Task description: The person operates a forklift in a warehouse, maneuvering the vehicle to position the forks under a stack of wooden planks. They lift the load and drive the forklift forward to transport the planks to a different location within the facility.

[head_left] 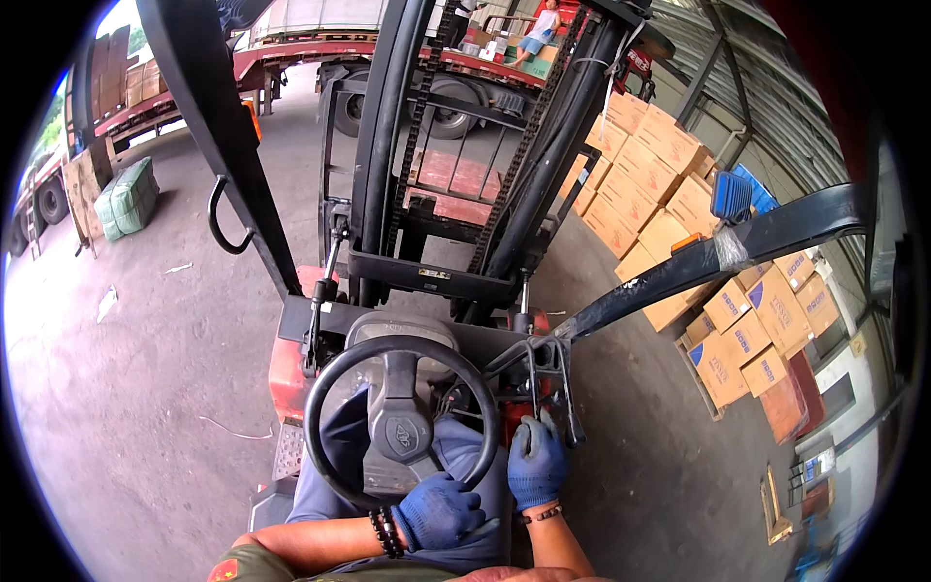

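Observation:
I sit at the controls of a forklift. My left hand (441,512), in a blue knitted glove with dark beads at the wrist, is closed over the lower rim of the black steering wheel (322,451). To its right my right hand (536,464), gloved alike, is curled at the black control levers (565,388); its fingertips meet the lower part of one lever, partly hiding the grip. Ahead rises the black mast (383,126) with its chains. Behind the mast, a reddish slab-like thing (456,179) shows through the bars.
Stacked cardboard cartons (635,184) stand ahead right, with more cartons (747,335) on a pallet nearer. A flatbed truck (301,47) crosses the far side, with a person (540,29) sitting on it. At left a green wrapped bale (127,199) lies on the concrete floor (145,359).

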Demonstrator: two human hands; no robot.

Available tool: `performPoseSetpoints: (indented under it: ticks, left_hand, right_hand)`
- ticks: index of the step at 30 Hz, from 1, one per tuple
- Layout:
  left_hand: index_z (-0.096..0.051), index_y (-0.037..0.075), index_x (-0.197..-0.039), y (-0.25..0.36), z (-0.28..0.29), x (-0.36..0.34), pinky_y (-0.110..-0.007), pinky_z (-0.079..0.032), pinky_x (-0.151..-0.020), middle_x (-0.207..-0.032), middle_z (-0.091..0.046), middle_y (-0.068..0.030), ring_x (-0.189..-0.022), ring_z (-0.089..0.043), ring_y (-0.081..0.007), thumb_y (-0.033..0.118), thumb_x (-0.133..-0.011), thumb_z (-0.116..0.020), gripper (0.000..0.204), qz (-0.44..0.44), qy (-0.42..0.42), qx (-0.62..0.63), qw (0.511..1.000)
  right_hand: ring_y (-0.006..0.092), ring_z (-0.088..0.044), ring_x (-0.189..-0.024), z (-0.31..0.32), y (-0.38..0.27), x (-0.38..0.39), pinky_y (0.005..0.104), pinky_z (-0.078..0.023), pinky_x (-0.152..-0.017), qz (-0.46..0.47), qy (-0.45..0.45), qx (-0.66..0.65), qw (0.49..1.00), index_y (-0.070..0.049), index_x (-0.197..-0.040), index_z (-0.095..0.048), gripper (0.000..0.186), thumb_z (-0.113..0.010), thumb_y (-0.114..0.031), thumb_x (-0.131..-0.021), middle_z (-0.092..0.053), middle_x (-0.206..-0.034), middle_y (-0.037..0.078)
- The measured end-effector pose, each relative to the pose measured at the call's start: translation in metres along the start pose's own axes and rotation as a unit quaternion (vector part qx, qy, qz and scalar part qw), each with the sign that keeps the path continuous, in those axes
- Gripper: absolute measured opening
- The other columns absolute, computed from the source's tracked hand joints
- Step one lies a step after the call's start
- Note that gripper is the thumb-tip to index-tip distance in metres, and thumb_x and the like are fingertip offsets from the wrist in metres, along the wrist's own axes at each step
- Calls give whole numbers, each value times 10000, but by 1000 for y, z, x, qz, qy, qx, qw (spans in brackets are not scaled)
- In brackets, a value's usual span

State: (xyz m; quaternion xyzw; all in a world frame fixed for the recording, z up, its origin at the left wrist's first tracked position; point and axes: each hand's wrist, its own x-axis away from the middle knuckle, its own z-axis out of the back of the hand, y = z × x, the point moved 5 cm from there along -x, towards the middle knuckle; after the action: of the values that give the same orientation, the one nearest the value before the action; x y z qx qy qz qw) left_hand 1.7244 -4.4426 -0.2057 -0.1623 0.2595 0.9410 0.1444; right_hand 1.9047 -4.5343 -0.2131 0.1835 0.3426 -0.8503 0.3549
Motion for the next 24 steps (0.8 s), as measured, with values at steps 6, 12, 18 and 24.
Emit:
performPoseSetpoints:
  ticks: [6, 12, 18, 24]
  left_hand:
    - [-744, 199, -889, 6, -4, -6, -455, -509, -703, -893, -666, -14, -817, -689, -280, 310, -860, -764, 116, 3, 12, -8, 1000]
    - [-755, 204, -907, 9, -6, -7, -452, -517, -710, -908, -671, -13, -845, -697, -276, 307, -844, -771, 122, 13, 4, -12, 1000]
    - [-768, 195, -945, 14, -6, -4, -448, -530, -733, -933, -676, -14, -860, -696, -275, 317, -812, -781, 181, 6, 11, 8, 1000]
    - [-771, 192, -940, 17, -5, -5, -440, -533, -751, -930, -675, -13, -862, -690, -269, 326, -820, -777, 180, 3, 18, 6, 1000]
  right_hand:
    - [432, -746, -1187, 0, 12, -1, 492, -609, -1020, 15, -5, 0, 1000, -25, -1175, -786, 189, -701, -133, -1046, -772, -1278, 244]
    - [437, -747, -1174, 7, 5, -7, 495, -605, -1025, 20, -1, -12, 1000, -14, -1151, -791, 174, -692, -107, -1043, -779, -1249, 246]
    - [459, -755, -1148, 8, 11, -3, 510, -625, -997, 30, -2, 0, 1000, -13, -1170, -788, 199, -701, -138, -1041, -761, -1301, 292]
    - [458, -757, -1151, 10, 11, -5, 509, -625, -997, 25, 3, 2, 1000, -18, -1166, -790, 198, -699, -146, -1046, -767, -1290, 289]
